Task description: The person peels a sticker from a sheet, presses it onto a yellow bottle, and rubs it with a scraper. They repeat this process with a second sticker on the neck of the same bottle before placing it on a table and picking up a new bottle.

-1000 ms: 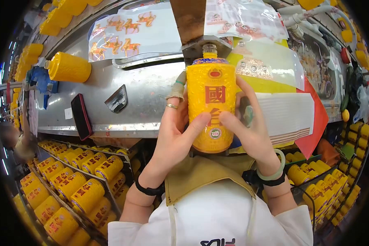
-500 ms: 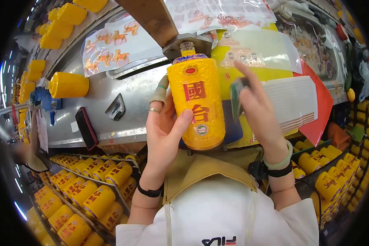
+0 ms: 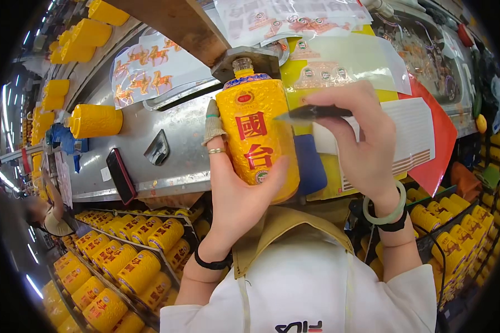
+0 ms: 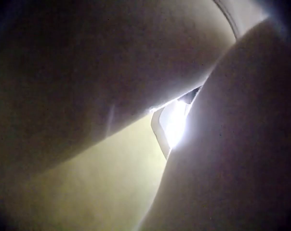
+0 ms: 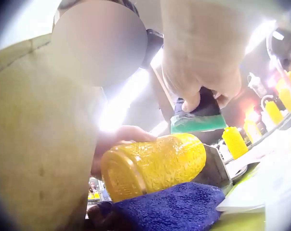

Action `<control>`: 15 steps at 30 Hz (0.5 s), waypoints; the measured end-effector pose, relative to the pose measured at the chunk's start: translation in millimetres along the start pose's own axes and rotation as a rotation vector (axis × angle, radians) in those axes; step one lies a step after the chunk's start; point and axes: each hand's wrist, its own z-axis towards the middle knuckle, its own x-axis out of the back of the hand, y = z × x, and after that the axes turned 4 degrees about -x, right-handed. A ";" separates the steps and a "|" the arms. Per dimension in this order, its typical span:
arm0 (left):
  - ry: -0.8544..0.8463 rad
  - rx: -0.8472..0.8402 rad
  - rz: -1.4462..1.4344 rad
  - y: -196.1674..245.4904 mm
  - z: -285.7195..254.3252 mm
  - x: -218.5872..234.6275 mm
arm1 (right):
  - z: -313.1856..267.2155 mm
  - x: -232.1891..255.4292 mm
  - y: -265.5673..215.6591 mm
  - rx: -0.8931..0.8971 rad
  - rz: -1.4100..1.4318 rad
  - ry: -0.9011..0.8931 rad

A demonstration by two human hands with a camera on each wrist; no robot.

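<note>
A yellow bottle point(image 3: 275, 144) with red characters lies on its back, its clear neck at a metal holder point(image 3: 244, 58). My left hand point(image 3: 233, 191) grips its lower left side, thumb across the front over the round green seal. Between thumb and fingers, my right hand point(image 3: 369, 139) pinches a dark squeegee point(image 3: 316, 112), tip right at the bottle's right edge beside the upper character. The right wrist view shows the squeegee's green edge point(image 5: 198, 124) above the bottle point(image 5: 155, 163). Skin and pale cloth fill the left wrist view.
A blue cloth point(image 5: 169, 207) lies under the bottle. Transfer sheets point(image 3: 339, 61) and striped paper point(image 3: 411, 127) cover the right side. To the left are a phone point(image 3: 120, 175), another yellow bottle point(image 3: 97, 121) and a sheet of golden horses point(image 3: 141, 75). Racks of bottles point(image 3: 139, 269) stand below.
From both hands being on the bottle, my right hand moved off to the right, then brought the squeegee back to the bottle's edge. My left thumb shifted right, over the seal.
</note>
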 end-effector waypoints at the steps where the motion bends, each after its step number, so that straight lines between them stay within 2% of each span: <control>1: -0.016 -0.006 -0.062 1.3 0.1 1.0 | 0.3 3.3 -3.2 0.032 0.049 -0.052; 2: -0.015 -0.007 -0.060 0.1 -0.2 3.0 | 0.0 5.7 -4.8 0.066 0.097 -0.103; 3: -0.023 -0.031 -0.209 -3.1 -1.2 6.4 | -2.5 5.4 -2.2 0.166 0.066 -0.128; 4: -0.033 -0.056 -0.360 -6.7 -2.0 11.1 | -8.5 3.5 2.2 0.167 0.064 -0.126; 6: -0.069 -0.006 -0.322 -15.1 -4.7 23.1 | -25.7 0.7 11.2 0.430 -0.079 -0.084; 7: -0.075 -0.024 -0.374 -20.1 -2.9 25.4 | -32.8 5.8 13.5 0.472 -0.072 -0.162; 8: -0.077 -0.046 -0.426 -22.5 -1.6 26.9 | -33.5 8.7 12.6 0.480 -0.072 -0.169; 9: -0.056 -0.003 -0.275 -17.7 -3.1 24.0 | -33.1 11.0 10.6 0.457 -0.038 -0.199; 12: -0.066 0.007 -0.365 -26.2 -0.8 29.5 | -15.1 17.5 -4.7 0.401 -0.052 -0.226; 14: -0.063 0.001 -0.357 -24.9 0.1 32.3 | 8.4 10.5 -19.0 0.271 -0.042 -0.292; 15: -0.081 0.011 -0.348 -21.1 0.2 33.1 | 17.8 2.8 -22.4 0.314 -0.066 -0.329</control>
